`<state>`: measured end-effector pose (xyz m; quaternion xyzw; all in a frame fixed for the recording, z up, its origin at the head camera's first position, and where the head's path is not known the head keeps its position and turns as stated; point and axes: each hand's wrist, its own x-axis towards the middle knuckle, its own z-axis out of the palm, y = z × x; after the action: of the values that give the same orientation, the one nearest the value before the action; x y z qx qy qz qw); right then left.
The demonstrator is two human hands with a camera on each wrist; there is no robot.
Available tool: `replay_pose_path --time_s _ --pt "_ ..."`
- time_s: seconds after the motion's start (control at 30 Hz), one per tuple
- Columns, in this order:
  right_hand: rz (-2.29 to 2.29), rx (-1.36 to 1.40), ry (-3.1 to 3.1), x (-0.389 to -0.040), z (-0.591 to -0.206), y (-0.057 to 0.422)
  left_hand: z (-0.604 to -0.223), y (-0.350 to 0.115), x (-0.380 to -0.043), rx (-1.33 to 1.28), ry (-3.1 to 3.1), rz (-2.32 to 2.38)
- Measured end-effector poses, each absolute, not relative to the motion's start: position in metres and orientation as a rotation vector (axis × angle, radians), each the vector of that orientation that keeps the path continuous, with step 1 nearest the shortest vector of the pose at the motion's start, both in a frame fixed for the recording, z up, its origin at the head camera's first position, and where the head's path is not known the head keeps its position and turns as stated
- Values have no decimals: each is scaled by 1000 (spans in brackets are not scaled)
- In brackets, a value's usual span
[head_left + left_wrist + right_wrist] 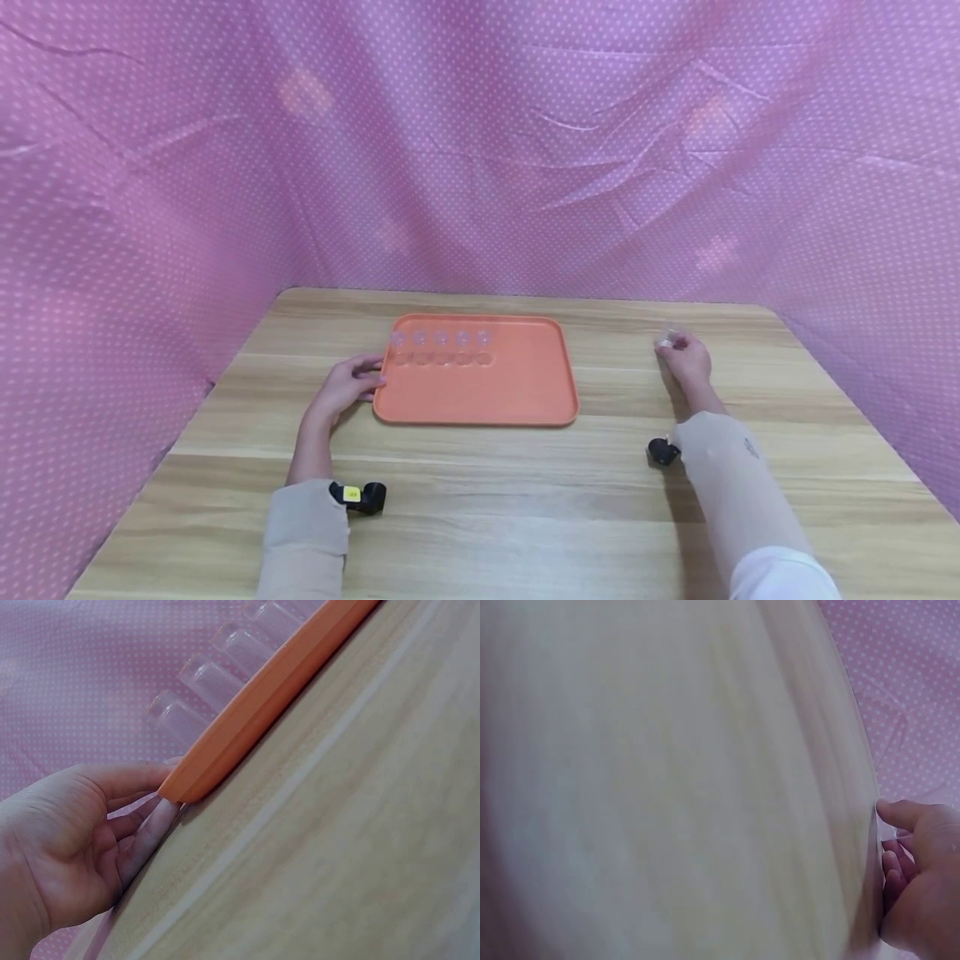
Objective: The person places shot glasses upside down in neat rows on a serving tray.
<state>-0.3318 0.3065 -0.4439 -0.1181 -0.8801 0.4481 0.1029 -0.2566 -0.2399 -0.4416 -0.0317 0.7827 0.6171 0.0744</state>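
Observation:
An orange tray (517, 375) lies on the table, with a row of small clear cups (441, 340) along its left and back part. The cups stand on the tray and look mouth down. At the tray's left rim, my left hand (347, 387) holds the edge, thumb and fingers at the rim in the left wrist view. Well to the right of the tray, my right hand (688, 360) pinches a small clear cup (666, 340) at the table surface. That cup is mostly hidden by the fingers in the right wrist view.
The wooden table (480, 500) has a light grain and rounded far corners. Pink dotted cloth (480, 167) hangs behind it and along both sides. A small black camera sits on each sleeved wrist.

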Motion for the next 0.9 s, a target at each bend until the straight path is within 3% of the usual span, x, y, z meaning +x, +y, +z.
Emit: replay_pose_path --time_s 0.47,0.9 --pt "1272 -383 -2662 -331 -443 308 -442 -238 -255 -88 2363 1837" --pt "1343 -240 -2689 -325 -427 300 -443 -240 -257 -88 2346 1858"
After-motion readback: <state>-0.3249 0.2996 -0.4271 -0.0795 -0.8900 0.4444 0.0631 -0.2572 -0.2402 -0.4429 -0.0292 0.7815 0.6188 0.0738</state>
